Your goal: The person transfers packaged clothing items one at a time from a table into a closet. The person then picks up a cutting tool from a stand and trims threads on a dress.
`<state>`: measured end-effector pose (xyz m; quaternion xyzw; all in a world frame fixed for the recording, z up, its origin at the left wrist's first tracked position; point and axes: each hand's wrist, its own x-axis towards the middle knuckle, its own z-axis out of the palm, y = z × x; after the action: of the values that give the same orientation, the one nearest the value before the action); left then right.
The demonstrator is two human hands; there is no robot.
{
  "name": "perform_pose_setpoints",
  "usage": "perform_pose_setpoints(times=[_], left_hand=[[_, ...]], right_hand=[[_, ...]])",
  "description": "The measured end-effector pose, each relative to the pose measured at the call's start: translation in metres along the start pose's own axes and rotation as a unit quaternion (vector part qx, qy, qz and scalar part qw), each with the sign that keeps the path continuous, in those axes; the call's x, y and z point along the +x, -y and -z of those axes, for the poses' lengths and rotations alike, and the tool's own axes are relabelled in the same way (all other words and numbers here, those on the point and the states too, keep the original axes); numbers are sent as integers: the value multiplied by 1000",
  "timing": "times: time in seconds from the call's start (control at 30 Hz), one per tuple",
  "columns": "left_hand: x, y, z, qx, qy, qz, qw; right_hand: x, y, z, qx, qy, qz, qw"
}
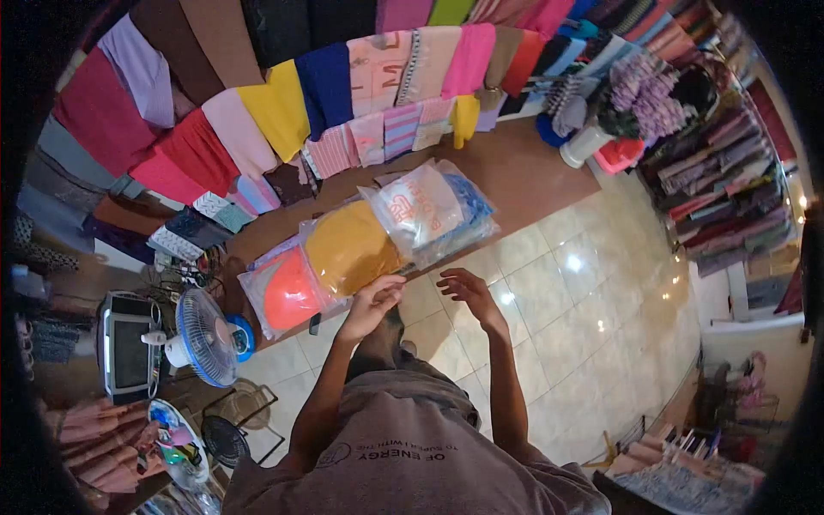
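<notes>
While both hands hover at near edge of counter (534,184), left hand (369,309) shows fingers loosely bent, thumb a little apart, nothing held; right hand (472,294), fingers curved and slightly spread, bare too. Mustard-yellow packet (350,240) just beyond left fingers; whether they touch, can't tell. Orange packet (290,290) left of those fingers. Orange-printed clear bag (416,204) ahead, blue packet (470,199) beside it, ahead of right fingers. Fan (206,336) well left of both.
</notes>
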<state>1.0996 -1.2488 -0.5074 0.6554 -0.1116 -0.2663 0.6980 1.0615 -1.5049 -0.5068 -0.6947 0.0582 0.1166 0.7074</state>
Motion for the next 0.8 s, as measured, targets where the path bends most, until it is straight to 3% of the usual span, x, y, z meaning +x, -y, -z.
perform_pose_setpoints(times=[0.13, 0.17, 0.33, 0.37, 0.47, 0.5, 0.53, 0.6, 0.63, 0.7, 0.77, 0.8], left_hand=[[64, 17, 16, -74, -25, -12, 997], [77, 19, 20, -67, -49, 45, 996], [158, 52, 20, -108, -52, 124, 985], [169, 67, 16, -117, -51, 136, 983], [209, 142, -3, -109, -64, 109, 986], [211, 121, -4, -121, -68, 177, 974], [220, 142, -6, -119, -61, 179, 975], [236, 189, -16, -84, -89, 259, 958], [243, 205, -21, -105, -120, 267, 951], [250, 234, -37, -148, -180, 283, 930], [268, 213, -53, -201, -274, 328, 882], [275, 225, -60, -260, -297, 377, 838]], right_hand=[[89, -3, 31, -36, 26, -28, 999], [109, -7, 38, -39, 39, -25, 998], [205, 4, 69, -87, 117, 4, 989], [227, 2, 72, -178, 124, 75, 973], [302, -32, 88, -259, 186, 160, 934], [326, -45, 90, -130, 225, 184, 948], [346, -43, 86, -193, 229, 155, 941], [388, -41, 81, -322, 239, 101, 911], [415, -62, 81, -315, 276, 25, 908], [454, -94, 82, -374, 320, 62, 868], [500, -143, 81, -394, 355, 100, 842], [512, -145, 73, -460, 381, 104, 795]])
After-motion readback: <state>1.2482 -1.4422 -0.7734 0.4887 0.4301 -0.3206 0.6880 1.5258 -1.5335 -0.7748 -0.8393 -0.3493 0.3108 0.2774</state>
